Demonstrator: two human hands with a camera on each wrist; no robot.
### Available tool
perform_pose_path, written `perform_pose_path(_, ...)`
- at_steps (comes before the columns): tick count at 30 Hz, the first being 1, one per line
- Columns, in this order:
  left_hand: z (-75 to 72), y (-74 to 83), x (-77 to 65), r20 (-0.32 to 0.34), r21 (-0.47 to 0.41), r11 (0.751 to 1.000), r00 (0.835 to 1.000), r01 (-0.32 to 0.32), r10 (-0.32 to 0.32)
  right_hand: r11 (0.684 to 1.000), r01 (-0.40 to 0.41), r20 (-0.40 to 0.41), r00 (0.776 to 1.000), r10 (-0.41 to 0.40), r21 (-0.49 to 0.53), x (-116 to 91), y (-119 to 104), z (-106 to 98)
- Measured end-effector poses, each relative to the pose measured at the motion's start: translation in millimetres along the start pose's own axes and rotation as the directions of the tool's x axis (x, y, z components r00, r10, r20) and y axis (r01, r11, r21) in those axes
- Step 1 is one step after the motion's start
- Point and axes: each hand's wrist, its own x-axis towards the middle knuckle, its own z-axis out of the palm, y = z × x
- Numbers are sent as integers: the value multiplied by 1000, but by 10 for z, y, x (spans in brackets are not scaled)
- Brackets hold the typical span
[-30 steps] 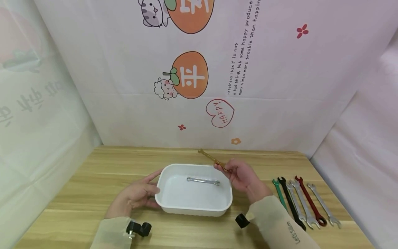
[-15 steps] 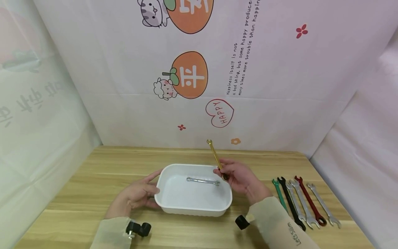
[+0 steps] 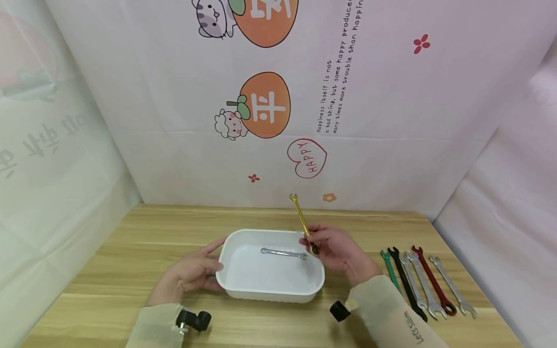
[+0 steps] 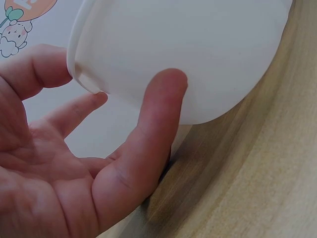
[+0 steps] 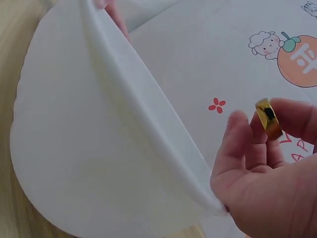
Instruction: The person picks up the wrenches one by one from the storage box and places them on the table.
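Note:
My right hand [image 3: 337, 246] pinches a gold combination wrench [image 3: 300, 215] near its lower end, over the right back corner of a white plastic tray [image 3: 243, 294]. The wrench tilts up, its open-ended head at the top; in the right wrist view the gold wrench's lower end [image 5: 268, 119] shows between thumb and fingers. My left hand [image 3: 196, 270] grips the tray's left end, and in the left wrist view its thumb [image 4: 166, 94] lies against the white wall. Inside the tray lies a small silver wrench [image 3: 284, 253].
On the right of the wooden table [image 3: 109, 270] several wrenches lie side by side: a green wrench [image 3: 388, 266], a black wrench [image 3: 406, 282], a red wrench [image 3: 433, 280] and silver ones [image 3: 452, 285]. A printed cloth [image 3: 174, 121] hangs behind the table's back edge.
The gold wrench has swung from a leftward slant to a steeper stance, its open-ended head rising. The right hand's fingers shifted on it. The left hand and the tray stay in place.

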Motion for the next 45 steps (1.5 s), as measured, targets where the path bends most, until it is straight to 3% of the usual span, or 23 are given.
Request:
perform_pose_path(6, 1, 5, 0, 4, -9, 1000, 1000, -1, 1, 1000, -14, 147, 989, 15, -8, -10, 5, -31)
perform_pose_path(17, -1, 5, 8, 14, -7, 1000, 1000, -3, 3, 995, 31, 311, 950, 1, -99, -109, -58, 17)
perform_pose_path(22, 0, 6, 11, 17, -12, 1000, 1000, -5, 5, 977, 106, 241, 969, -60, -184, -138, -68, 38)
perform_pose_path(26, 3, 13, 10, 14, -10, 1000, 1000, -9, 9, 943, 134, 131, 987, -98, -305, -150, -95, 33)
perform_pose_path(30, 4, 14, 7, 11, -8, 1000, 1000, -8, 8, 911, 139, 59, 990, -126, -389, -155, -110, -3)
perform_pose_path(36, -2, 8, 7, 16, -10, 1000, 1000, -5, 6, 887, 154, 25, 987, -159, -435, -186, -124, -73)
perform_pose_path(45, -4, 0, 0, 14, -13, 1000, 1000, 0, 0, 878, 157, -5, 984, -178, -451, -227, -132, -195)
